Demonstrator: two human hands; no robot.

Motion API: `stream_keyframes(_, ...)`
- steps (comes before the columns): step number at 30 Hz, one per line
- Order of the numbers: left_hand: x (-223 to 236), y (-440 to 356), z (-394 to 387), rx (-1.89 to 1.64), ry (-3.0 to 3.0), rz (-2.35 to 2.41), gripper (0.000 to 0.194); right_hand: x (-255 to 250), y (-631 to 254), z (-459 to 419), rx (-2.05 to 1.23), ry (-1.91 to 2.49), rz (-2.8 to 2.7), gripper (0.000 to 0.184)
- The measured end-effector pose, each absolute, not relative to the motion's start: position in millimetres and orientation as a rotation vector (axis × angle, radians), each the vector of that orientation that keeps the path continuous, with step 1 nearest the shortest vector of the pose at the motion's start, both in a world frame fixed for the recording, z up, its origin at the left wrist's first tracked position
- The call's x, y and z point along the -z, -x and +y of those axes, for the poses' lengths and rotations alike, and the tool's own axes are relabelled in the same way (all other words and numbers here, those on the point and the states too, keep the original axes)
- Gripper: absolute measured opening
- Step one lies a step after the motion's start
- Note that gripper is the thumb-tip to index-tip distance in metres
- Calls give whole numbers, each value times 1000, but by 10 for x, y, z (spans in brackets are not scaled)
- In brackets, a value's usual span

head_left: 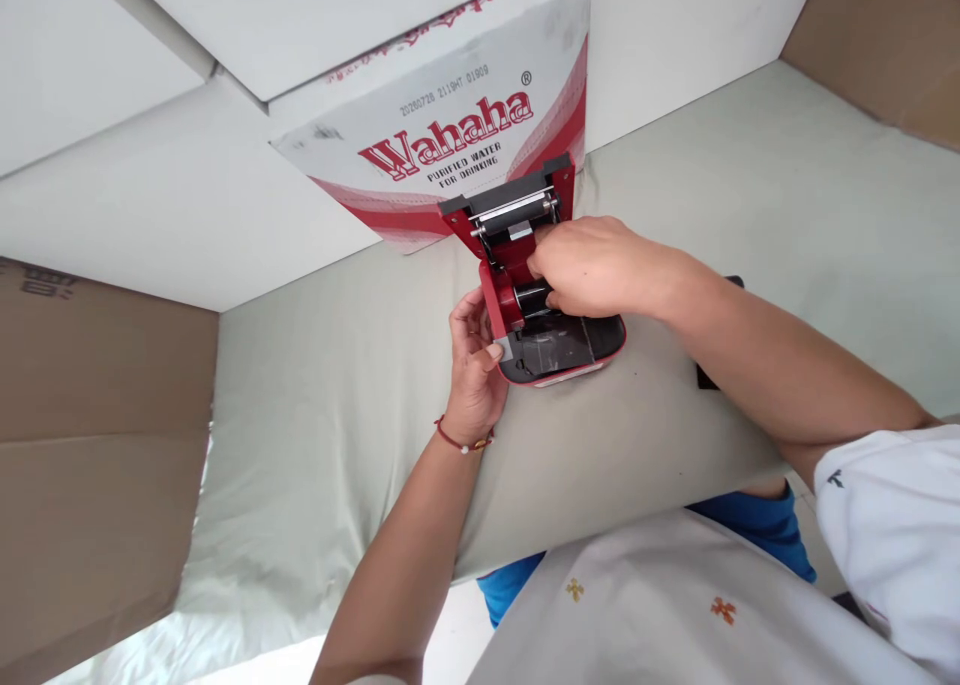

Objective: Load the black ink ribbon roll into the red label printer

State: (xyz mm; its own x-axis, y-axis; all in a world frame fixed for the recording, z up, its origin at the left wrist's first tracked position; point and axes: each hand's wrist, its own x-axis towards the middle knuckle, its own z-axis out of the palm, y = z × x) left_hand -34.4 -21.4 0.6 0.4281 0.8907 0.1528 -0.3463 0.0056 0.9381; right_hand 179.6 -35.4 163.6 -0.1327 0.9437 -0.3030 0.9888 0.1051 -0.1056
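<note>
A red-and-black device with metal and black rollers (559, 350), perhaps a label printer, rests on the cloth-covered surface with its lid (514, 190) raised toward the back. My left hand (476, 360) grips its left side, thumb on a grey front corner and fingers along the red wall. My right hand (592, 265) reaches in from the right, with curled fingers inside the device between the lid and the lower roller (532, 298). Those fingertips are partly hidden, and I cannot make out what they hold.
Behind the device stands a white and red Wahaha water carton (450, 115) against white panels. Brown cardboard boxes (105, 465) flank the pale green cloth (315, 415) at left and far right. A dark flat object (706, 377) lies partly under my right forearm.
</note>
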Motion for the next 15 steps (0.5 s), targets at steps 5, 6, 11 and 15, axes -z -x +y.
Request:
stream_keyframes(5, -23, 337, -223, -1069, -1177, 603, 71, -1982, -2091, -526, 609, -1881, 2425, 20)
stream_keyframes(6, -21, 336, -223, -1071, -1176, 601, 70, -2058, -2193, -563, 608, -1929, 2443, 23)
stream_keyframes(11, 0, 352, -204, -1068, -1188, 599, 69, -2110, -2689, -566, 490, -2134, 2137, 45)
stream_keyframes(15, -7, 367, -191, -1042, -1208, 610, 73, -1775, -2763, -387, 586, -1950, 1932, 28)
